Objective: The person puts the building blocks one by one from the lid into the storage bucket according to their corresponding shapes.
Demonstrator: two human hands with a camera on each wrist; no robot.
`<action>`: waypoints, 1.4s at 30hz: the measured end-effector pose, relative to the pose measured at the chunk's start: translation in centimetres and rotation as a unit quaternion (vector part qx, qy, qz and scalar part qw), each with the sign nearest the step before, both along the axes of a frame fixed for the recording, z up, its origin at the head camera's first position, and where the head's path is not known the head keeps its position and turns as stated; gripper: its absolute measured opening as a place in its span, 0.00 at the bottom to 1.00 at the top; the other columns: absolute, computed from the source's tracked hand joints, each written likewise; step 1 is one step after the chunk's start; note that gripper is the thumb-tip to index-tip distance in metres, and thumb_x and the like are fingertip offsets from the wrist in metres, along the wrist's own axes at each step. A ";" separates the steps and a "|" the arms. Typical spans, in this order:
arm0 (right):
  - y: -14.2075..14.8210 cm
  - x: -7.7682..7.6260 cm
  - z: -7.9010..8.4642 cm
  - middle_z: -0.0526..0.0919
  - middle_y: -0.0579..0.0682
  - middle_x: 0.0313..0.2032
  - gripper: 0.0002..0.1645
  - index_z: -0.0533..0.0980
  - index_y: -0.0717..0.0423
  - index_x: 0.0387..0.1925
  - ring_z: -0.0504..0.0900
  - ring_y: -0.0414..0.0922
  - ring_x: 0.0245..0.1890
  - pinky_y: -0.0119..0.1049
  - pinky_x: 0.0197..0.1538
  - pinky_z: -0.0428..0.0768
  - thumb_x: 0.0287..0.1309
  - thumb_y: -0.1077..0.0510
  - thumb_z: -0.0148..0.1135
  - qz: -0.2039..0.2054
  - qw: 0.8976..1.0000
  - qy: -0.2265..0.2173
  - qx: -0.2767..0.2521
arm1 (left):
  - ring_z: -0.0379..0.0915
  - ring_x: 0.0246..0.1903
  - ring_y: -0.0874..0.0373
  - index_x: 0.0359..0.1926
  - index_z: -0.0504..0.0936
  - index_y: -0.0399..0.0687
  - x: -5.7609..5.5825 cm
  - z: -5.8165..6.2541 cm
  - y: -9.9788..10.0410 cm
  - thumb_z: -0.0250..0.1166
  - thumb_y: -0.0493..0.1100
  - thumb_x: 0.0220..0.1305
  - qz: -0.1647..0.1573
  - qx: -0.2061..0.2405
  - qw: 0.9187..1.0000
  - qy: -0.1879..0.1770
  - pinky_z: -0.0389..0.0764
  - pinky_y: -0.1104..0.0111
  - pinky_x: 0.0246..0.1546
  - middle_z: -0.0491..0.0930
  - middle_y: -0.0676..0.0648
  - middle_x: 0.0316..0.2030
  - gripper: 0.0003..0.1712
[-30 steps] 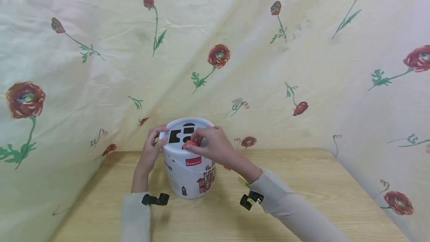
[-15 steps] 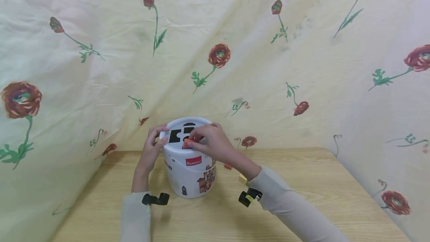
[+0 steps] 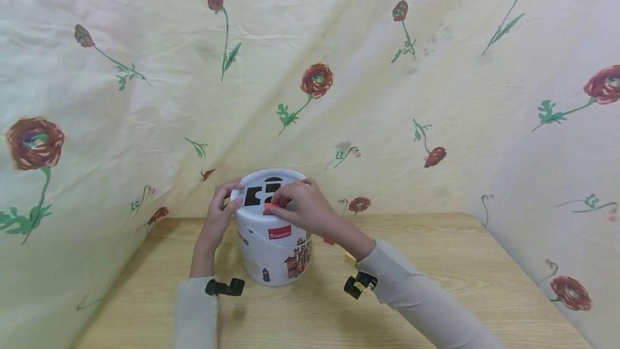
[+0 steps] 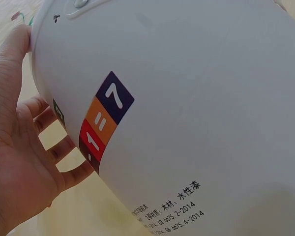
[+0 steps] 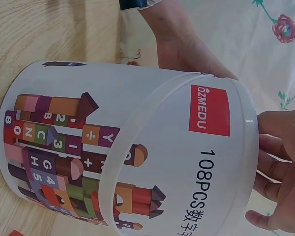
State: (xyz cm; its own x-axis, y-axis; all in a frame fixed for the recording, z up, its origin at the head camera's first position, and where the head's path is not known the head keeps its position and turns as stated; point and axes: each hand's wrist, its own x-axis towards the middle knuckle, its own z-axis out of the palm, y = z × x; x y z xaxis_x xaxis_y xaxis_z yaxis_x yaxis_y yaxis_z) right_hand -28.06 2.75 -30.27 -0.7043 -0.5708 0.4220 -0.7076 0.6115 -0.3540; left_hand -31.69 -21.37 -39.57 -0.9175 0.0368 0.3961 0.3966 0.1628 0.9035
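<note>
Although largely covered by the fingertips, shows at the near edge of the white lid (image 3: 254, 211) as a red block (image 3: 269, 208). Lies at the left end of the right hand (image 3: 305, 206), directly against thumb and finger, and much nearer to it than to the left hand (image 3: 223, 211), with a strip of bare lid in between. Cannot tell the run of the long axis, for want of visible surface; cannot tell either whether seated in an opening or resting on top. Has cut-outs just beyond: a notched slot (image 3: 252, 196) to the far left, a rectangular slot (image 3: 273, 188) behind, and close to the far rim a half-round slot (image 3: 273, 179).

On the right, pinches the block between thumb and finger, parted apparently no wider than its thickness. On the left, holds the rim of the white bucket (image 3: 254, 255), thumb and fingertips over the edge; in the left wrist view, shows fingers spread and bent against the curved wall.

Bears a red brand label (image 3: 279, 232) on the near wall, with a pale handle (image 5: 108, 187) slung across. Stands upright on the wooden table (image 3: 411, 263), shared to the right with a second red block (image 3: 329, 241) and, nearer, a yellow block (image 3: 350, 259), both partly hidden by the right arm. Ends at the far side against a flower-printed cloth (image 3: 261, 123).
</note>
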 end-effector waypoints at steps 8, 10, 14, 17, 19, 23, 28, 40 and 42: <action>0.2 0.0 -0.1 0.89 0.45 0.39 0.08 0.85 0.51 0.42 0.84 0.41 0.43 0.56 0.68 0.65 0.62 0.54 0.71 -0.005 1.000 -0.002 -0.003 | 0.56 0.63 0.53 0.63 0.72 0.43 0.0 0.0 0.0 0.55 0.46 0.73 0.005 -0.006 1.000 -0.004 0.76 0.73 0.52 0.60 0.48 0.72 0.22; 0.2 -0.1 -0.1 0.89 0.45 0.38 0.08 0.85 0.51 0.42 0.85 0.41 0.43 0.55 0.67 0.66 0.61 0.54 0.71 -0.003 1.000 -0.001 -0.006 | 0.56 0.63 0.53 0.63 0.72 0.43 0.0 0.0 0.0 0.55 0.46 0.73 0.005 -0.006 1.000 -0.004 0.76 0.73 0.52 0.60 0.48 0.72 0.22; 0.3 -0.1 -0.1 0.90 0.45 0.39 0.09 0.85 0.52 0.42 0.85 0.41 0.44 0.55 0.67 0.67 0.61 0.54 0.71 -0.001 1.000 0.000 -0.010 | 0.55 0.63 0.53 0.63 0.72 0.43 -0.1 -0.1 0.0 0.54 0.45 0.72 0.005 -0.006 1.000 -0.002 0.75 0.73 0.53 0.59 0.48 0.73 0.22; 0.5 -0.2 -0.1 0.90 0.45 0.40 0.10 0.86 0.52 0.43 0.85 0.42 0.45 0.54 0.66 0.68 0.61 0.55 0.71 -0.004 1.000 0.007 -0.012 | 0.55 0.63 0.53 0.63 0.72 0.43 -0.1 0.0 0.1 0.54 0.46 0.73 0.007 -0.007 1.000 -0.004 0.75 0.72 0.53 0.59 0.47 0.73 0.22; 0.7 -0.2 -0.1 0.90 0.45 0.41 0.10 0.86 0.52 0.43 0.83 0.43 0.47 0.52 0.65 0.70 0.60 0.55 0.71 -0.010 1.000 0.008 -0.016 | 0.55 0.64 0.53 0.64 0.71 0.43 -0.1 0.0 0.1 0.54 0.46 0.73 0.008 -0.008 1.000 -0.005 0.75 0.72 0.54 0.59 0.47 0.73 0.22; 1.2 -0.4 -0.1 0.89 0.47 0.43 0.11 0.86 0.53 0.44 0.80 0.45 0.49 0.46 0.60 0.77 0.61 0.55 0.71 -0.025 0.999 -0.002 -0.039 | 0.56 0.64 0.53 0.63 0.72 0.43 -0.1 0.1 0.1 0.54 0.45 0.73 0.010 -0.008 1.000 -0.003 0.75 0.73 0.53 0.60 0.47 0.73 0.22; 2.6 -0.9 -0.4 0.88 0.51 0.45 0.10 0.86 0.55 0.43 0.80 0.49 0.51 0.46 0.56 0.83 0.60 0.58 0.71 -0.023 0.996 0.001 -0.082 | 0.56 0.64 0.53 0.63 0.72 0.42 -0.1 0.1 0.2 0.54 0.45 0.73 0.009 -0.008 1.000 0.002 0.75 0.74 0.53 0.60 0.46 0.72 0.22; 7.2 -2.3 -3.1 0.86 0.54 0.50 0.16 0.82 0.57 0.52 0.81 0.51 0.54 0.52 0.57 0.81 0.66 0.56 0.66 -0.072 0.987 -0.038 -0.140 | 0.55 0.63 0.55 0.63 0.72 0.43 0.1 0.0 0.2 0.55 0.45 0.72 0.007 -0.010 1.000 0.002 0.73 0.68 0.56 0.60 0.47 0.72 0.22; 7.8 -2.5 -3.7 0.86 0.55 0.50 0.17 0.81 0.58 0.54 0.81 0.51 0.53 0.52 0.55 0.82 0.66 0.56 0.66 -0.081 0.985 -0.044 -0.143 | 0.55 0.62 0.55 0.62 0.72 0.41 0.1 0.0 0.2 0.54 0.45 0.72 0.003 -0.005 1.000 0.004 0.74 0.69 0.54 0.60 0.46 0.72 0.22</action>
